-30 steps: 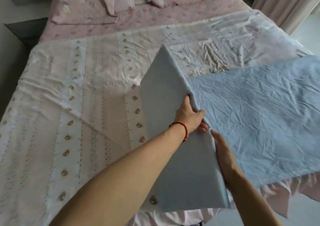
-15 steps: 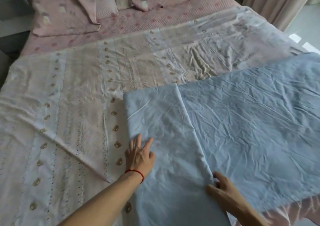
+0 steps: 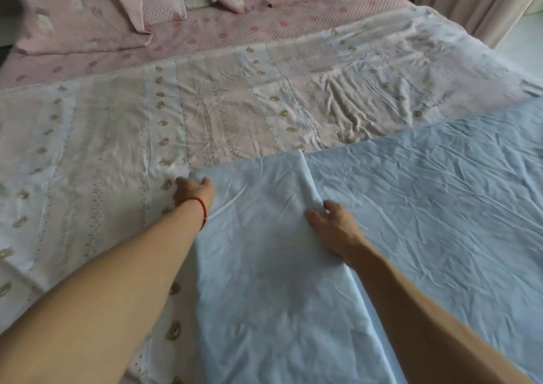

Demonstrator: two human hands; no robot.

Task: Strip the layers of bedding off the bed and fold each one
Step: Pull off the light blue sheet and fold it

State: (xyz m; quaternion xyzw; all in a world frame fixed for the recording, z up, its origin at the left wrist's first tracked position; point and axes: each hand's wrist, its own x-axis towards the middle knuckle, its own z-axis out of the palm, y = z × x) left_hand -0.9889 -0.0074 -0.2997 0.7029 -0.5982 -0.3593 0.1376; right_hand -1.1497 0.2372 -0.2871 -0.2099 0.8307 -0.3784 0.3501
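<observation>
— What's changed in the head view?
— The left hand [image 3: 192,191] has slid up to the folded flap's far corner, fingers curled on it.
— And the right hand [image 3: 333,227]?
— It pinches the blue sheet [image 3: 426,207] at the fold ridge — sheet spread at four o'clock over the patterned cover [image 3: 102,148].
</observation>
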